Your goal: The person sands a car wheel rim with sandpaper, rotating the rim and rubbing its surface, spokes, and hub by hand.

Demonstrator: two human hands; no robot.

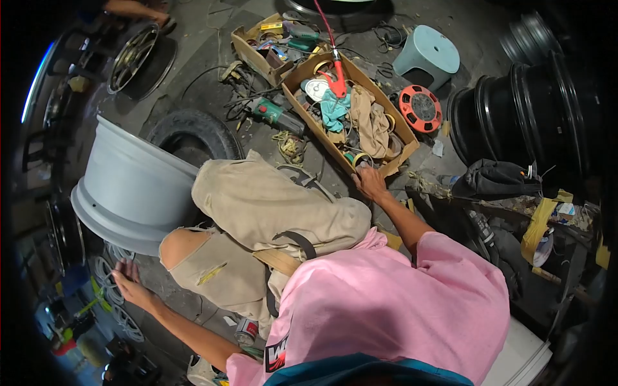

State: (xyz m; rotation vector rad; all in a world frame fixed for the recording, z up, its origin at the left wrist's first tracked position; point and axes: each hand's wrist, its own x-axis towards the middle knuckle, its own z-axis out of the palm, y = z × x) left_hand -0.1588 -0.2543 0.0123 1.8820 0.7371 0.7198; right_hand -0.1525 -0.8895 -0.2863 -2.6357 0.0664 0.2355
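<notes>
Your right hand (369,183) is at the small, yellow-and-dark, ring-shaped roll (364,157) in the near end of the long brown cardboard box (402,160), its grip too hidden to tell, and you'll likely find the roll light and firm, best pinched across its rim.

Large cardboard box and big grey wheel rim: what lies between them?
The head view shows a black tyre, green power tool, tangled rope and the person's leg.

From afar I count the wearer's 2 hands (370,181) (133,284), 2 cardboard boxes (400,161) (246,50), 1 stool (427,55), 1 orange reel (420,109) and 1 red air gun (337,82)
</notes>
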